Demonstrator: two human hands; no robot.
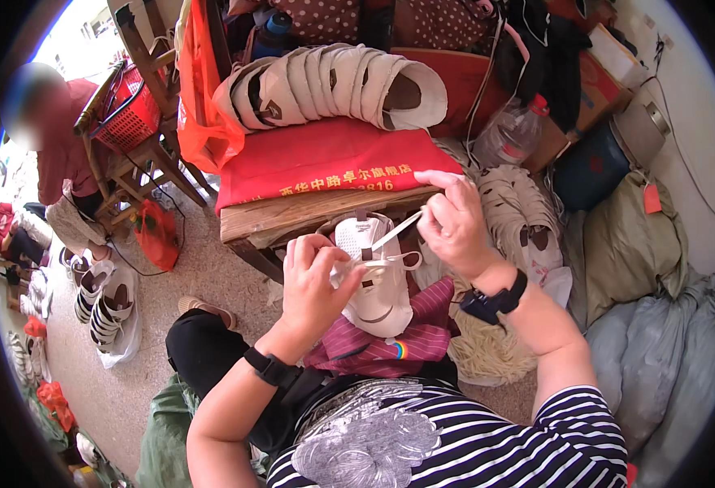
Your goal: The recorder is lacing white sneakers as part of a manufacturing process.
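Note:
A white shoe upper (382,305), with perforations and a brown tab, rests on a maroon striped cloth (430,313) over my lap. White shoelace (395,232) runs across it and loops out on its right side. My right hand (455,224) pinches the lace's upper stretch between thumb and forefinger, pulled up and to the right of the upper. On the left side, my left hand (317,281) has its thumb and fingers closed around the lace close to the upper; its fingertips partly cover what they grip. Dark bands circle both wrists.
Ahead stands a wooden bench (292,220) covered with red cloth (333,159), bearing a row of nested beige shoe uppers (317,85). More uppers (520,211) and a bundle of cream laces (491,350) lie right. Sacks (658,350) line the right side. Another person (60,138) sits far left.

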